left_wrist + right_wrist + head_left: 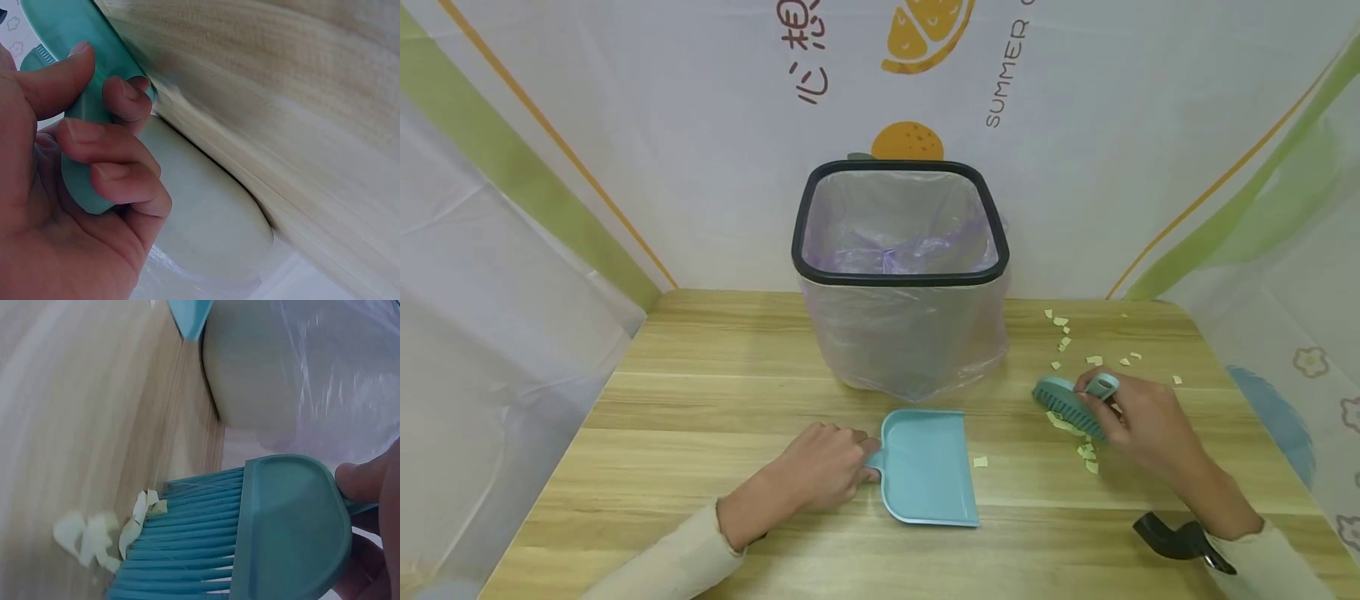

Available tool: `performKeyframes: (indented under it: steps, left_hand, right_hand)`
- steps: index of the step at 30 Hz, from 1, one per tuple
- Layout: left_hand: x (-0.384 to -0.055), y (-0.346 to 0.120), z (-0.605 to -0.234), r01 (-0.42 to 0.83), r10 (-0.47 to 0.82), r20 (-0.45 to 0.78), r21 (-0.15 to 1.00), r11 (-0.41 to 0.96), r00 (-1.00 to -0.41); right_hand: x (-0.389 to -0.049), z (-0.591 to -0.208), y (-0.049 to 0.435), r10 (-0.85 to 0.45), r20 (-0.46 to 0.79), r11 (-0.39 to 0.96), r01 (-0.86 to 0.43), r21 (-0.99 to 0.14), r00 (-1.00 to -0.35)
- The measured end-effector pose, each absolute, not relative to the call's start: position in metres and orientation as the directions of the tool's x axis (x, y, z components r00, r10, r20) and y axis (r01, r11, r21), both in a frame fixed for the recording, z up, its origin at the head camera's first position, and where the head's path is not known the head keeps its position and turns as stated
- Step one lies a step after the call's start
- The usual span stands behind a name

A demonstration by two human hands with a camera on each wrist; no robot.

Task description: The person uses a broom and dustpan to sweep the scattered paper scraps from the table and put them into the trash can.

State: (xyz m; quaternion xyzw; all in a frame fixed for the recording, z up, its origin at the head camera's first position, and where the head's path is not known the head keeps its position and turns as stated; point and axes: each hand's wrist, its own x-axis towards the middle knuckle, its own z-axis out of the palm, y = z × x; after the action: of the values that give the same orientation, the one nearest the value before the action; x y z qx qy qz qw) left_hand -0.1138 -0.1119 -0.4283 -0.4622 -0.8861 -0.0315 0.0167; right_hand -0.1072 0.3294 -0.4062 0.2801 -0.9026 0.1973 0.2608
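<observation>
My left hand (831, 462) grips the short handle of a light-blue dustpan (927, 471), which lies on the table with its straight edge facing right. In the left wrist view the fingers curl round that handle (87, 181). My right hand (1150, 421) holds a teal hand brush (1063, 404), bristles down on the table. The right wrist view shows the bristles touching pale yellow paper scraps (134, 528). More scraps (1087, 454) lie just below the brush, and one single scrap (981, 462) sits near the dustpan's straight edge.
A bin (910, 333) with a black rim and a clear purplish liner stands at the table's back middle. Several small scraps (1060, 322) are scattered at the back right of the wooden table (715, 375). Printed cloth (685, 150) hangs behind and at both sides.
</observation>
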Motion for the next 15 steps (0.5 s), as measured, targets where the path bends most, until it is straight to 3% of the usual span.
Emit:
performKeyframes:
  steps: [6, 15]
  left_hand:
    - [-0.114, -0.112, -0.428, 0.822, 0.820, 0.061, 0.036, 0.568, -0.569]
    - [-0.114, -0.112, -0.428, 0.821, 0.819, 0.054, 0.039, 0.570, -0.571]
  right_hand:
    - [-0.097, -0.402, 0.320, -0.410, 0.591, 0.739, -0.633, -0.232, -0.695]
    - [-0.096, -0.397, 0.340, -0.314, 0.609, 0.841, -0.510, -0.177, -0.728]
